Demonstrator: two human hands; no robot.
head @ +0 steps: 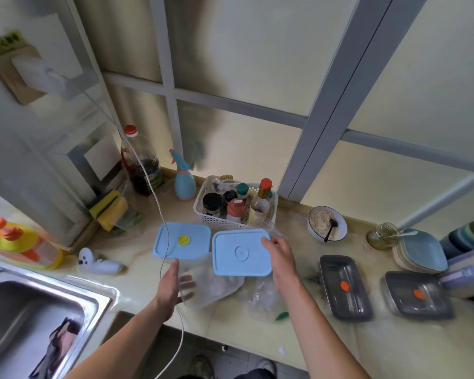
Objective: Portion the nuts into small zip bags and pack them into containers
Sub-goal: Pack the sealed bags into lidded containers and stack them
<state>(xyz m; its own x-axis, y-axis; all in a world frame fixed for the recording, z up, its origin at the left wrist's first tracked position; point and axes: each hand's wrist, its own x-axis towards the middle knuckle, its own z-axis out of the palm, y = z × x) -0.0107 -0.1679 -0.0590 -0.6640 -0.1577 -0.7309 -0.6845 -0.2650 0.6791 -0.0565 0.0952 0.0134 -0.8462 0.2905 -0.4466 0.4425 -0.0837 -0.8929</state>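
Bare counter (298,332) is left at 5 o'clock, along the near edge. Passage at 12 o'clock is blocked by a white basket (216,217) of jars; at 3 o'clock two grey trays (345,287) stand; at 9 o'clock the sink (39,310) lies.

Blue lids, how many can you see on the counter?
2. One blue lid with a yellow dot lies left, by the white basket. The other blue lid is in the right hand. More may hide under the bags.
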